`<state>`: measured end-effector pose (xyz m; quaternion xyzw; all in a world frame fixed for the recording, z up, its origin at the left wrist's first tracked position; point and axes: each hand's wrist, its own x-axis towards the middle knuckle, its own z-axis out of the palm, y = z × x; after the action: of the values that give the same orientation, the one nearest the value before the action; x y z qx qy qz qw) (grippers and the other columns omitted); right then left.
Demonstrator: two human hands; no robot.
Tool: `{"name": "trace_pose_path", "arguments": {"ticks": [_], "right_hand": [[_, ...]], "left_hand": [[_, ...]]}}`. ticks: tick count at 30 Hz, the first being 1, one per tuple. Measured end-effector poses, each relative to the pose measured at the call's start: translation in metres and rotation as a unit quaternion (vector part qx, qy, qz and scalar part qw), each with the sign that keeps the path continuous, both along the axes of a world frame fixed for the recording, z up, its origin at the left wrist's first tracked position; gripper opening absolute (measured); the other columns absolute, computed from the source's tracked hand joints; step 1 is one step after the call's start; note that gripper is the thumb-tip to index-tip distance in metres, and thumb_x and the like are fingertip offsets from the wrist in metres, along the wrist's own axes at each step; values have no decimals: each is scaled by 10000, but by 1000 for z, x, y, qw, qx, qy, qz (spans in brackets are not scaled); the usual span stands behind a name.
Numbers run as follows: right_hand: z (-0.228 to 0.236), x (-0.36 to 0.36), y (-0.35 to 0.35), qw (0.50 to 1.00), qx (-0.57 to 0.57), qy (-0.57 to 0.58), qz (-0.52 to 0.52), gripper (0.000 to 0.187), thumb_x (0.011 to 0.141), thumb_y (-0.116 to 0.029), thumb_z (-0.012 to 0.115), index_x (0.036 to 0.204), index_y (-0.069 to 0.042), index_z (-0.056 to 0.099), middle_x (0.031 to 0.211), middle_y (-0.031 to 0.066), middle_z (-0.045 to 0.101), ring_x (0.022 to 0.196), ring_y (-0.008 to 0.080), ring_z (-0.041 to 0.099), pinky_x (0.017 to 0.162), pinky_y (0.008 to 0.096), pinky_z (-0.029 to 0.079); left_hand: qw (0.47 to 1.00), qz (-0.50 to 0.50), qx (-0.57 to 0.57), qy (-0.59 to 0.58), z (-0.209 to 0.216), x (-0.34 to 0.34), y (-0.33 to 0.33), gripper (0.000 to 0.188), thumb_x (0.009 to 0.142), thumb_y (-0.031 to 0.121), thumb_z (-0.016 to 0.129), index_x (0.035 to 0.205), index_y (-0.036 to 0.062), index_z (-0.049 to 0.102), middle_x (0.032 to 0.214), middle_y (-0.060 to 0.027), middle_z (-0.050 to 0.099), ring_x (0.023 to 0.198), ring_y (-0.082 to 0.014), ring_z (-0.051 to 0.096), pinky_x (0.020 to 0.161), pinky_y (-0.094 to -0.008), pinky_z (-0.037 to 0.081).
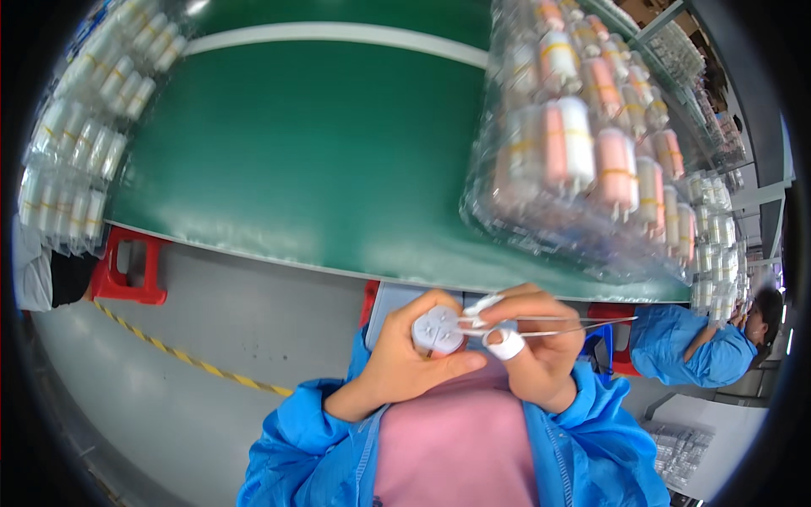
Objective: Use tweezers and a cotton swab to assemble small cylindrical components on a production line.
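Note:
Close to my chest, my left hand [395, 355] is wrapped around a small bundle of pale cylinders [436, 328], whose whitish ends with small pins face up. My right hand [545, 351] grips a pair of metal tweezers [591, 324], and white wrapping covers its thumb and a finger. The tweezers' tips reach the edge of the bundle's end; whether they pinch one of the pins is too small to tell. Most of the bundle's sides are hidden by my left fingers.
A green table [312, 152] lies ahead. On its right stands a clear plastic tray [481, 211] of pink and white cylinder bundles with yellow bands. More bundles [80, 144] line the left. Red stools [135, 266] stand below; a person in blue [684, 342] sits at right.

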<state>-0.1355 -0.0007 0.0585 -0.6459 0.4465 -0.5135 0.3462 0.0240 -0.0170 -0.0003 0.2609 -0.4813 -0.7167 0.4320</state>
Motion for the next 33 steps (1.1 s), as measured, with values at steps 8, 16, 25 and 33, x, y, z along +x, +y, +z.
{"name": "trace_pose_path", "arguments": {"ticks": [8, 16, 25, 33], "right_hand": [[-6, -34, 14, 995, -74, -6, -59, 189, 746, -7, 707, 928, 6, 656, 852, 143, 692, 686, 194, 659, 599, 270, 509], [-16, -98, 44, 898, -314, -108, -290, 249, 868, -237, 672, 854, 0, 597, 752, 130, 647, 612, 194, 615, 569, 289, 502], [-39, -218, 43, 832, -216, -260, -440, 215, 977, -200, 518, 980, 12, 552, 841, 120, 616, 636, 142, 595, 560, 228, 461], [-62, -236, 31, 831, -178, -311, -425, 186, 957, -167, 556, 961, 17, 575, 832, 103, 627, 632, 131, 599, 559, 224, 458]], "left_hand": [[998, 7, 42, 54, 23, -4, 5, 381, 798, 202, 729, 1055, 19, 516, 887, -92, 581, 766, -126, 544, 670, -256, 436], [968, 106, -206, -100, 124, -19, -31, 542, 851, 241, 650, 1258, -54, 448, 976, -121, 524, 752, -138, 496, 684, -271, 426], [882, -99, -349, -300, 194, -182, -145, 323, 875, 226, 679, 1100, 27, 562, 919, -74, 576, 744, -83, 543, 587, -254, 433], [641, 14, -545, -539, 171, -246, -170, 426, 835, 372, 679, 1055, 18, 593, 976, -151, 604, 940, -301, 578, 819, -420, 438]]}}
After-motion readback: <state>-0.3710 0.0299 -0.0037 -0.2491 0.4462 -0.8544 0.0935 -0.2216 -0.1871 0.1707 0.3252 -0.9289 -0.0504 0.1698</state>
